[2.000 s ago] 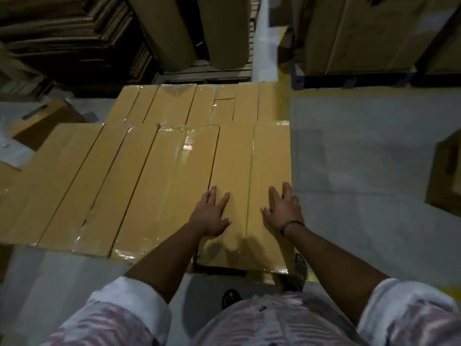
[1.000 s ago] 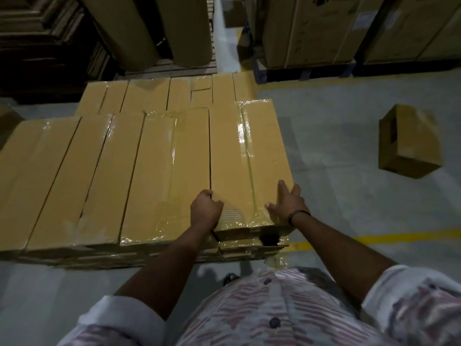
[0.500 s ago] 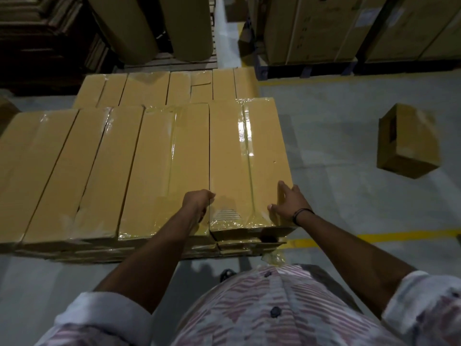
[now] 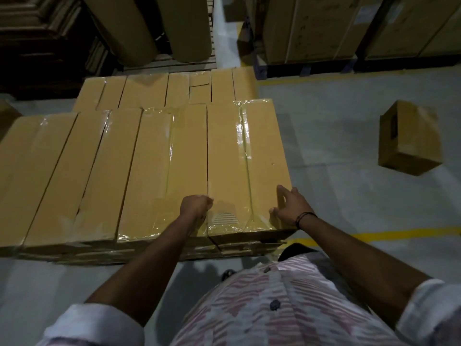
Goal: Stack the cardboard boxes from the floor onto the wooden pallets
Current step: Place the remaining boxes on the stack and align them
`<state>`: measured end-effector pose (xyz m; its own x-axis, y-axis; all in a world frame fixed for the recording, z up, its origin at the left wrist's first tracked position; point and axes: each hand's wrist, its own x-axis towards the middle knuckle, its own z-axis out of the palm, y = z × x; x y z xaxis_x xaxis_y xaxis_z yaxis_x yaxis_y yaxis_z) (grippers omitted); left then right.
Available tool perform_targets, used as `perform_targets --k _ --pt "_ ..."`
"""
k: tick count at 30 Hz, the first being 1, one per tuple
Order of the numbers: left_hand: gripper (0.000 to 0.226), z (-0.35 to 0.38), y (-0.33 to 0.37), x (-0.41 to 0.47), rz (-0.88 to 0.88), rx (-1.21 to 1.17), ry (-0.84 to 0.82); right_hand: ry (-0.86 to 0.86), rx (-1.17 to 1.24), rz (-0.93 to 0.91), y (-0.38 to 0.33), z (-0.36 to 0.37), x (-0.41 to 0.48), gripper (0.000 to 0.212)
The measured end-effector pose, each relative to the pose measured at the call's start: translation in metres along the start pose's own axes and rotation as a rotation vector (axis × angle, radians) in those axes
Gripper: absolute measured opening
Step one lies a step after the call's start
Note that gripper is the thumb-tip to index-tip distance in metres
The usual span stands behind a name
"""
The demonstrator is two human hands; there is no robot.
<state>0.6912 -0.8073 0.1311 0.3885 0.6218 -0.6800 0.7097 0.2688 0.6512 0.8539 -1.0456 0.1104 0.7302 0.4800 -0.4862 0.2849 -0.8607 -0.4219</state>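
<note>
The long box (image 4: 247, 166), plastic-wrapped, lies flat at the right end of the top layer of a low stack mid-frame. The left hand (image 4: 195, 207) is curled with its fingers dug into the seam along the box's left edge. The right hand (image 4: 289, 208) lies flat-fingered against its near right corner, thumb on top. More identical boxes (image 4: 99, 176) sit packed tight to the left, and another row (image 4: 149, 89) lies lower behind. A small carton (image 4: 409, 141) sits alone at right on the grey floor (image 4: 336, 136), near a yellow line (image 4: 399, 233). There are big cardboard rolls (image 4: 129, 28) upper left and tall cartons (image 4: 311, 28) upper right.
</note>
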Motion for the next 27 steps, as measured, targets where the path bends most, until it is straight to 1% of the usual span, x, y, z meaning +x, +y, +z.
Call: perform_targets --k 2,4,5,7,8,9,11,13,15,16,17,18,20,21,22,23,24,25,27 --pt "0.022 0.001 -0.005 0.004 0.029 0.018 0.012 0.01 0.012 -0.001 -0.001 -0.001 -0.001 0.077" --pt "0.006 0.005 -0.007 -0.004 0.136 0.081 0.089 0.01 0.031 -0.007 0.0 -0.001 0.0 0.077" --pt "0.01 0.006 -0.011 -0.001 0.208 0.175 0.142 0.011 0.044 -0.009 0.002 -0.002 0.001 0.077" --pt "0.031 0.006 -0.01 0.002 0.355 0.498 0.233 0.002 0.093 -0.017 0.004 -0.005 0.007 0.072" --pt "0.043 0.008 -0.006 0.006 0.428 0.675 0.253 0.002 0.127 -0.019 0.004 -0.008 0.012 0.068" --pt "0.057 0.011 -0.002 0.012 0.48 0.813 0.244 0.006 0.162 -0.02 0.003 -0.012 0.017 0.064" --pt "0.083 0.019 0.01 0.019 0.515 1.007 0.154 0.003 0.204 -0.02 0.003 -0.021 0.027 0.058" --pt "0.095 0.029 0.02 0.029 0.509 1.131 0.08 -0.018 0.164 -0.072 0.005 -0.031 0.039 0.062" --pt "0.098 0.035 0.025 0.037 0.501 1.188 0.052 -0.046 0.132 -0.108 0.006 -0.04 0.052 0.074" --pt "0.098 0.037 0.027 0.04 0.499 1.193 0.048 -0.019 0.146 -0.099 0.007 -0.043 0.059 0.08" --pt "0.097 0.038 0.029 0.039 0.493 1.186 0.04 0.044 0.185 -0.069 0.006 -0.046 0.067 0.085" --pt "0.096 0.038 0.03 0.039 0.497 1.168 0.034 0.148 0.246 -0.016 0.005 -0.051 0.073 0.087" --pt "0.094 0.035 0.033 0.039 0.494 1.124 0.016 0.392 0.419 0.158 0.002 -0.056 0.083 0.086" --pt "0.093 0.033 0.036 0.039 0.484 1.106 0.001 0.444 0.533 0.26 -0.003 -0.057 0.087 0.085" --pt "0.092 0.031 0.038 0.039 0.48 1.087 -0.01 0.408 0.651 0.315 -0.01 -0.055 0.091 0.084" --pt "0.092 0.029 0.04 0.039 0.474 1.075 -0.024 0.308 0.733 0.304 -0.019 -0.05 0.093 0.083" --pt "0.093 0.028 0.041 0.039 0.472 1.077 -0.04 0.182 0.757 0.262 -0.028 -0.043 0.094 0.084" --pt "0.094 0.027 0.042 0.039 0.467 1.094 -0.052 0.093 0.75 0.214 -0.033 -0.037 0.095 0.085" --pt "0.098 0.027 0.041 0.041 0.46 1.136 -0.059 0.032 0.731 0.191 -0.033 -0.038 0.099 0.084"
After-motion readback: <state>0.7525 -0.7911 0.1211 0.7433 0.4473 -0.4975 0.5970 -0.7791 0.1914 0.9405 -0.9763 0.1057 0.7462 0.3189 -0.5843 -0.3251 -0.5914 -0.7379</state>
